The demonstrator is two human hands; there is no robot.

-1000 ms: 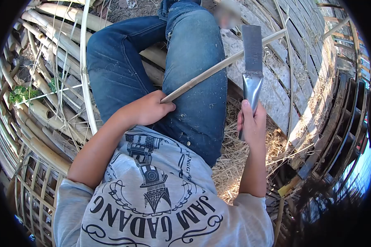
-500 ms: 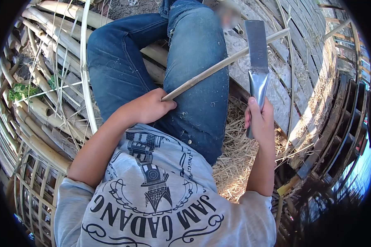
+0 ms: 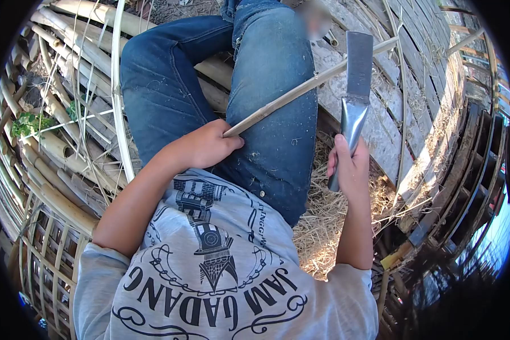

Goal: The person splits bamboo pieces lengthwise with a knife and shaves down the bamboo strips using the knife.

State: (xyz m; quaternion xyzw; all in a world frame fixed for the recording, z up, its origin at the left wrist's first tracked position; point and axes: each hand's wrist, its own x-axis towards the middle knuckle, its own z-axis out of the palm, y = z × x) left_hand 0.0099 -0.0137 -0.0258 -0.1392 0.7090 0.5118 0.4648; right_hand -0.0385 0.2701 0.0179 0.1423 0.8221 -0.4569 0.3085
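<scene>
My left hand (image 3: 212,144) is closed round the near end of a long, thin bamboo strip (image 3: 289,102). The strip slants across my jeans-covered thigh (image 3: 272,62) and runs up to the right over the grey boards. In my right hand (image 3: 350,164) is the metal handle of a broad-bladed machete (image 3: 358,65), with my fingers wrapped round the grip. Its dark, square-ended blade points away from me and overlaps the strip in view; whether the two touch I cannot tell.
Bamboo poles (image 3: 68,51) lie under and left of my legs, with a woven bamboo lattice (image 3: 48,249) at the lower left. Pale shavings (image 3: 323,226) cover the ground beside my right thigh. Weathered boards (image 3: 379,130) stretch ahead on the right, near a dark slatted structure (image 3: 464,181).
The machete's blade has shifted slightly right and down, while my right hand and the handle's lower end have moved a little left. My left hand and the bamboo strip are nearly still.
</scene>
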